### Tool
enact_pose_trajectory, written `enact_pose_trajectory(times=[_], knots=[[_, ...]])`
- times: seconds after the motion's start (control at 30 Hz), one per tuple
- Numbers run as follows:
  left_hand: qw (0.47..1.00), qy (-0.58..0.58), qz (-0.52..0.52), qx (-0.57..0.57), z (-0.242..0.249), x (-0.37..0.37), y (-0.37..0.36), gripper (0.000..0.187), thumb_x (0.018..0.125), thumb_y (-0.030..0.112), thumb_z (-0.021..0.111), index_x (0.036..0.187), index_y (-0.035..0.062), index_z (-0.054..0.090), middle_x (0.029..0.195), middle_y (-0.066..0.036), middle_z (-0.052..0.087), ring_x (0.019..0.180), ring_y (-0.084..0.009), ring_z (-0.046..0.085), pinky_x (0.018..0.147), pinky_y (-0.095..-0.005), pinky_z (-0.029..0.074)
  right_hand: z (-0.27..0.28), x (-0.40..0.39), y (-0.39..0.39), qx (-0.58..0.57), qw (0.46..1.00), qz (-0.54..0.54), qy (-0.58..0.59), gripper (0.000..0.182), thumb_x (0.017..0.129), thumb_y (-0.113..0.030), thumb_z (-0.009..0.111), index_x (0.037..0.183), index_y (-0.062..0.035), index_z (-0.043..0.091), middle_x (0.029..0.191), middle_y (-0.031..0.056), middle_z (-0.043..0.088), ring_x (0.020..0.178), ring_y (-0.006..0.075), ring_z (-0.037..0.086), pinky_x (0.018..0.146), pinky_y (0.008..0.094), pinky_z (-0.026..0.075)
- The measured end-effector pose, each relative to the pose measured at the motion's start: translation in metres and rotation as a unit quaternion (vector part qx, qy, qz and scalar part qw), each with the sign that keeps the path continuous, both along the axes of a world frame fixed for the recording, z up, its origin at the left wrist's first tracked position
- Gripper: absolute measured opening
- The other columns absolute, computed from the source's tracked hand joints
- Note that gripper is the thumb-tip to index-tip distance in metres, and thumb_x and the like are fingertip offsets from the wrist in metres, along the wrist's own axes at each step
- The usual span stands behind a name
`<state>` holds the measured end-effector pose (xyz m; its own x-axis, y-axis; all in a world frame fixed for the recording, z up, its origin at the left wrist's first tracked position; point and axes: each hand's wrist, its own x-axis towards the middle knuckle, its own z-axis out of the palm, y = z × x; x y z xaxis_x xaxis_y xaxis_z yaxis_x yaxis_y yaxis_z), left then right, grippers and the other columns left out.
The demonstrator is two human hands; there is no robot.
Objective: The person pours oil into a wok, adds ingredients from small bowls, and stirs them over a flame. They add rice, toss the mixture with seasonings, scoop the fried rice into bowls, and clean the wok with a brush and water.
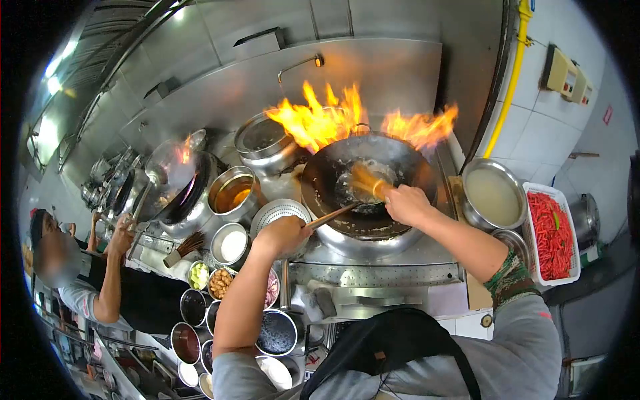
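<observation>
At nine o'clock of the wok (373, 175), the left hand (285, 233) is closed round a wooden handle (331, 217), steadying it over the flames (333, 120); at three o'clock the right hand (407, 203) is clenched on a blurred bamboo brush (363, 180) inside the pan, keeping fingers off the hot metal.

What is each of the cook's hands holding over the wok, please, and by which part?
Left hand: wooden handle, at its near end. Right hand: a blurred brush, at its handle end.
</observation>
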<state>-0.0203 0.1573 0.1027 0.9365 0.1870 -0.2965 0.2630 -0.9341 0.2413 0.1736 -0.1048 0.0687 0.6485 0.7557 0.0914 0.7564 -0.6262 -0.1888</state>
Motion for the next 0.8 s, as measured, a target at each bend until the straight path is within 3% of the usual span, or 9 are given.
enact_pose_trajectory(times=[0.03,0.13,0.17,0.27,0.4,0.5,0.63,0.73,0.8], knots=[[1.0,0.003,0.001,0.007,0.0,0.003,-0.001,0.038,0.096,0.038,0.052,0.112,0.0078,0.068,0.101,-0.021,0.068,0.098,-0.039,0.064,0.088,-0.0477,0.048,-0.006,0.008,-0.001,-0.041,0.998,0.007,0.047,0.022,0.082,-0.017,0.06,0.097,-0.001,0.064,0.086,0.0231,0.068,0.086,0.0368,0.068,0.075,0.0489,0.053],[1.0,-0.001,-0.001,0.024,-0.001,0.008,-0.003,0.039,0.095,0.04,0.053,0.113,0.0086,0.068,0.101,-0.021,0.068,0.097,-0.0395,0.064,0.087,-0.0478,0.048,-0.003,0.028,0.002,-0.083,0.996,-0.005,-0.022,0.025,0.082,-0.019,0.061,0.103,-0.0051,0.065,0.09,0.0232,0.068,0.087,0.0378,0.067,0.077,0.0494,0.053],[1.0,-0.015,-0.003,0.027,-0.004,0.008,-0.003,0.039,0.095,0.04,0.053,0.113,0.0089,0.068,0.1,-0.021,0.068,0.097,-0.0397,0.064,0.087,-0.0481,0.048,-0.001,0.022,0.002,-0.062,0.998,-0.026,-0.02,0.027,0.084,-0.02,0.059,0.107,-0.0076,0.065,0.093,0.0217,0.069,0.09,0.0384,0.067,0.078,0.0503,0.053],[1.0,-0.003,-0.022,0.014,0.001,0.015,0.002,0.038,0.094,0.039,0.054,0.111,0.0081,0.068,0.102,-0.021,0.068,0.098,-0.0371,0.064,0.088,-0.0474,0.048,-0.011,0.014,-0.012,0.033,0.999,-0.015,0.039,0.021,0.08,-0.01,0.056,0.095,-0.0039,0.069,0.091,0.0231,0.069,0.088,0.039,0.068,0.078,0.0482,0.054],[0.998,0.057,0.015,0.011,0.008,0.017,-0.001,0.035,0.093,0.038,0.054,0.113,0.0121,0.068,0.1,-0.018,0.069,0.098,-0.0342,0.065,0.087,-0.0465,0.05,-0.004,0.026,-0.005,-0.04,0.999,-0.026,-0.025,0.024,0.08,-0.011,0.056,0.1,-0.0053,0.069,0.091,0.022,0.069,0.089,0.0393,0.067,0.077,0.048,0.053],[0.992,-0.038,0.012,0.123,0.008,0.007,-0.009,0.033,0.093,0.038,0.056,0.113,0.015,0.068,0.097,-0.016,0.07,0.094,-0.0334,0.067,0.083,-0.0455,0.052,-0.002,0.011,-0.018,0.023,0.999,-0.017,0.041,0.021,0.08,-0.009,0.056,0.096,-0.0051,0.069,0.09,0.021,0.07,0.087,0.0387,0.068,0.076,0.0479,0.053],[0.986,-0.044,0.044,0.157,0.016,0.006,-0.025,0.032,0.091,0.04,0.058,0.112,0.0183,0.067,0.097,-0.013,0.07,0.092,-0.0329,0.067,0.081,-0.0454,0.052,-0.009,0.025,-0.019,-0.026,0.999,-0.023,0.022,0.035,0.08,-0.018,0.062,0.114,-0.011,0.065,0.09,0.0207,0.069,0.086,0.0383,0.067,0.078,0.0487,0.054],[0.981,-0.049,0.063,0.177,0.016,0.006,-0.033,0.031,0.091,0.042,0.058,0.113,0.0207,0.067,0.098,-0.013,0.07,0.093,-0.0328,0.067,0.082,-0.046,0.052,-0.029,0.025,-0.026,0.025,0.998,0.004,0.056,0.034,0.08,-0.017,0.06,0.114,-0.0125,0.066,0.093,0.0208,0.069,0.088,0.0379,0.067,0.078,0.049,0.054],[0.979,-0.07,0.067,0.181,0.018,0.003,-0.037,0.029,0.09,0.038,0.059,0.108,0.0165,0.066,0.095,-0.012,0.071,0.093,-0.0324,0.068,0.08,-0.0452,0.053,-0.012,0.034,-0.029,-0.056,0.997,-0.015,0.059,0.035,0.079,-0.017,0.06,0.113,-0.0113,0.066,0.094,0.0205,0.069,0.088,0.0384,0.067,0.079,0.0493,0.053]])
